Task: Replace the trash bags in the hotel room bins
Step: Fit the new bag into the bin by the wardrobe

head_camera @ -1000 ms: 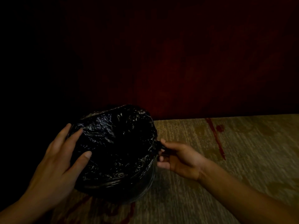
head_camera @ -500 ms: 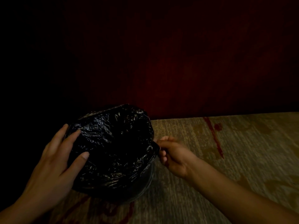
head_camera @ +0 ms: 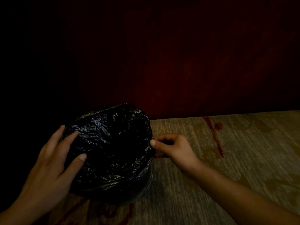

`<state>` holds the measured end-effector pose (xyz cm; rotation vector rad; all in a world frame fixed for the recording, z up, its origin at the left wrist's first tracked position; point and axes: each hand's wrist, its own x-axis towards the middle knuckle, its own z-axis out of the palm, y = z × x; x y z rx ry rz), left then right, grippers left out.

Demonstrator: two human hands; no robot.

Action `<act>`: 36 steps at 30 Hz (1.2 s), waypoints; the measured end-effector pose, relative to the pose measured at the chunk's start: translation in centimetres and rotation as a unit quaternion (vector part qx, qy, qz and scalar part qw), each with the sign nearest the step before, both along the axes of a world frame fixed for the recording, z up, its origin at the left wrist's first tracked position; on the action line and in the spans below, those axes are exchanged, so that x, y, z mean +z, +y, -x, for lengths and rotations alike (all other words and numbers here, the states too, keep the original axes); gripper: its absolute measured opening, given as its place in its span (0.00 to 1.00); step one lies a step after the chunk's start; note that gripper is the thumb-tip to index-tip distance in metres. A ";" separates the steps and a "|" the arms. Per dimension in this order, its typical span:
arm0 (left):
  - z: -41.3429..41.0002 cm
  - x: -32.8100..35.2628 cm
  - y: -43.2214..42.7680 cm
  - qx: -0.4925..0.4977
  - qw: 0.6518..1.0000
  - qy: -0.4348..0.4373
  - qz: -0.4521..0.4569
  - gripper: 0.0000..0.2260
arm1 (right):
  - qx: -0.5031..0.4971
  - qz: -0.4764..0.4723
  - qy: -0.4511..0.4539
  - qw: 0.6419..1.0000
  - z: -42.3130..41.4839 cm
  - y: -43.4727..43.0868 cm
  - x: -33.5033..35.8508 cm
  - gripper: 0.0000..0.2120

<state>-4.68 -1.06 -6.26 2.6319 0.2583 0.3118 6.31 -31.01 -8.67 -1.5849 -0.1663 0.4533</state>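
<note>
A crinkled black trash bag (head_camera: 112, 148) lines a small round bin (head_camera: 146, 184) standing on the carpet; the bag is folded over the rim and covers most of the bin. My left hand (head_camera: 53, 163) rests on the left side of the bag with straight, spread fingers. My right hand (head_camera: 173, 148) is at the bin's right rim, its thumb and curled fingers pinching the bag's edge. The inside of the bag is too dark to see into.
Beige carpet (head_camera: 235, 159) with dark red streaks spreads to the right and front. A dark red wall or panel (head_camera: 178, 70) rises just behind the bin. The left of the scene is in deep shadow.
My right hand has shifted slightly up along the bin's right rim and turned, still pinching the bag's edge. My left hand has stayed on the bag.
</note>
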 end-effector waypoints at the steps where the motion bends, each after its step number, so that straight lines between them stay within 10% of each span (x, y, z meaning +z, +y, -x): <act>1: 0.0 -0.1 0.0 0.000 1.000 -0.003 -0.004 0.38 | 0.009 0.006 0.001 1.000 -0.1 -0.2 -0.1 0.14; 14: -0.1 0.2 -0.5 0.007 1.000 -0.008 -0.004 0.38 | -0.008 0.191 -0.128 0.973 -0.9 1.3 -0.6 0.03; 20: 0.1 0.4 -0.5 0.011 1.000 0.005 -0.011 0.40 | -0.041 -0.002 0.079 0.996 -0.8 1.1 -0.4 0.07; 26: 0.0 0.1 0.0 0.004 1.000 0.006 -0.011 0.39 | 0.017 -0.213 0.288 0.933 -0.8 0.3 -0.9 0.09; 32: 0.1 0.2 -0.1 0.009 1.000 0.010 -0.008 0.40 | 0.042 -0.011 0.076 0.996 -1.0 -0.3 -0.7 0.08; 36: 0.0 0.4 -0.1 0.006 1.000 0.018 -0.007 0.40 | 0.039 -0.049 0.086 0.994 -0.7 -0.3 -0.9 0.09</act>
